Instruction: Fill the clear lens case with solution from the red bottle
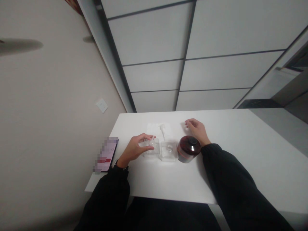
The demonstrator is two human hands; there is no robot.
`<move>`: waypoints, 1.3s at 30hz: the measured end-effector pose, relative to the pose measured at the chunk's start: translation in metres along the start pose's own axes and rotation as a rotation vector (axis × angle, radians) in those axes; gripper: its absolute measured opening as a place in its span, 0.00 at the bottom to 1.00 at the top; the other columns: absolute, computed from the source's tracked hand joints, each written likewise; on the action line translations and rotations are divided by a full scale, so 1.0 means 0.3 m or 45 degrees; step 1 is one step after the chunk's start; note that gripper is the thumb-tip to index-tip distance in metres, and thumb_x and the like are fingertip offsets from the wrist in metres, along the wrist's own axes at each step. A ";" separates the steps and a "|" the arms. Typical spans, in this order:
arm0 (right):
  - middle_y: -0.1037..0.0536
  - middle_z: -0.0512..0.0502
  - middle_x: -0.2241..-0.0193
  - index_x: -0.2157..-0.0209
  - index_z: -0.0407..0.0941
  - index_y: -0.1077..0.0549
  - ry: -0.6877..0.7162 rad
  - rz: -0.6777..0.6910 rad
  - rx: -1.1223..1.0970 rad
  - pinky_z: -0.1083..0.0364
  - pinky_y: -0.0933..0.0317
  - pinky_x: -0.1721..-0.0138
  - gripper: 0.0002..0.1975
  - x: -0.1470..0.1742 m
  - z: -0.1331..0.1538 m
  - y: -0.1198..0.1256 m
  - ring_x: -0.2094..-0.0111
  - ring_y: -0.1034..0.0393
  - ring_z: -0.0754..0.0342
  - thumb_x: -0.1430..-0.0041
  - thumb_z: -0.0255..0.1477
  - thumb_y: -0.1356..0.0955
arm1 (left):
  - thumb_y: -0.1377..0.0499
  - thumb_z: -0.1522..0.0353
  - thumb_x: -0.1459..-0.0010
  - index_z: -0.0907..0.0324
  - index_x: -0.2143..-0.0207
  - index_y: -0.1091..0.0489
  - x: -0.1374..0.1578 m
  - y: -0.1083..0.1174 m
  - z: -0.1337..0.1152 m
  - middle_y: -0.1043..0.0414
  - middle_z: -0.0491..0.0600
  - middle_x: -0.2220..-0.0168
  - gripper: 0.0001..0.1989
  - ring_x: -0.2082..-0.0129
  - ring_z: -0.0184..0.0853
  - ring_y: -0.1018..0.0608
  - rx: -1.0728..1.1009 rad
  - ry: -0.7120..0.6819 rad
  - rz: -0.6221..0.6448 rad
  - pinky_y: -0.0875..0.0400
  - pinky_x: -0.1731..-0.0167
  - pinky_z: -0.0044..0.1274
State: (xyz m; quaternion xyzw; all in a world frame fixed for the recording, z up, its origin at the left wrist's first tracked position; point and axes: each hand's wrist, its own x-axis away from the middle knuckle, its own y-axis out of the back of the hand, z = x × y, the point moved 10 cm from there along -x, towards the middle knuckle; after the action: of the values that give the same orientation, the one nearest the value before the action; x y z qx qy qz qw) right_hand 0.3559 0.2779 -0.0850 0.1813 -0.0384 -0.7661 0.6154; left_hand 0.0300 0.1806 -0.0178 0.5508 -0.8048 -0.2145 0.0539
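Step in hand, as you judge it: handling a small clear piece (152, 142) with your left hand (139, 147). That hand is closed in a pinch, thumb on the near side and fingers on the far side, and the piece appears gripped between them. It sits over the left clear container (156, 152); whether it touches the container you cannot tell, as glare and the fingers hide the contact.

Your right hand (196, 130) rests on the white table (231, 128) just beyond the brown bottle (189, 148), fingers loosely curled, no object visible in it.

Next move probably calls for a steady, light pinch, with the fingers kept clear of the right clear container (166, 156) just beside.

Orientation: the piece seems to stand roughly upright, its narrow end up and its wider part down; the long axis reads near vertical, though transparency blurs the outline. The bottle stands upright, dark cap on top. A white item (162, 130) lies beyond the containers, and the phone (108, 155) lies to the left of your wrist.
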 end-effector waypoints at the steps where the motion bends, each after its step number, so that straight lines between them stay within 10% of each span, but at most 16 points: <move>1: 0.17 0.42 0.69 0.66 0.46 0.21 0.001 0.000 0.001 0.46 0.30 0.58 0.23 0.001 0.001 0.000 0.67 0.23 0.46 0.41 0.53 0.29 | 0.27 0.51 0.43 0.57 0.58 0.26 0.001 0.005 -0.005 0.17 0.60 0.46 0.23 0.41 0.51 0.18 -0.008 -0.016 -0.014 0.27 0.39 0.44; 28: 0.17 0.43 0.69 0.66 0.46 0.21 -0.002 -0.002 -0.006 0.46 0.31 0.58 0.22 -0.001 -0.006 -0.001 0.68 0.23 0.46 0.41 0.52 0.30 | 0.34 0.56 0.32 0.56 0.48 0.21 0.004 -0.032 -0.085 0.20 0.56 0.41 0.17 0.38 0.46 0.21 -0.138 -0.234 0.131 0.32 0.33 0.41; 39: 0.16 0.42 0.69 0.66 0.45 0.21 0.002 0.012 0.005 0.46 0.30 0.58 0.23 0.000 0.001 -0.002 0.68 0.23 0.47 0.41 0.53 0.29 | 0.32 0.56 0.35 0.55 0.58 0.29 0.007 -0.060 -0.025 0.19 0.55 0.44 0.15 0.42 0.47 0.19 -0.160 -0.060 0.196 0.30 0.41 0.39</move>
State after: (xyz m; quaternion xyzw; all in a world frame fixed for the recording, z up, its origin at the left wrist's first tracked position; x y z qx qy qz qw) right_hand 0.3553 0.2779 -0.0848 0.1830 -0.0402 -0.7630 0.6186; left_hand 0.0472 0.1710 -0.0186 0.4778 -0.8307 -0.2725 0.0857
